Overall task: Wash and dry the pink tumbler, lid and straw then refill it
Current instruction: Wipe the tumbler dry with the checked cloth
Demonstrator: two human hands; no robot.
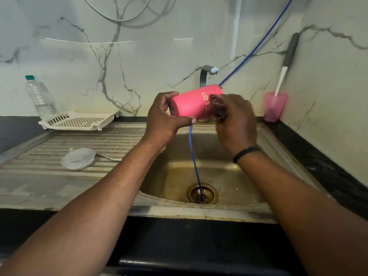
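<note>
The pink tumbler [194, 103] lies on its side in the air above the sink [264, 136], just in front of the tap [208, 73], base toward the left and mouth toward the right. The left hand [162, 116] is curled round the base end, thumb underneath and fingers over the top. The right hand [234, 118] is wrapped round the mouth end with something dark bunched in its fingers, probably a scrubber, though blur makes that hard to confirm.

The tumbler looks like a rigid, smooth-walled cup, light when emptied, and it is likely slick once wet or soapy. Its straight sides offer no lip to catch on, so a full wrap round the body, or a thumb hooked over the rim at the mouth, seems safer than a fingertip pinch. A drop into the steel basin would probably dent or scuff it rather than break it.

The clear lid [78, 158] rests on the ribbed drainboard [49, 176] to the left, with what may be the straw [108, 157] just beside it. A white perforated tray [79, 120] and a plastic water bottle [40, 96] stand farther back on the surface. A blue hose [196, 166] runs down the wall, behind the tumbler and into the drain [202, 194]. At the right corner a pink cup [274, 106] holds a brush [283, 74].
</note>
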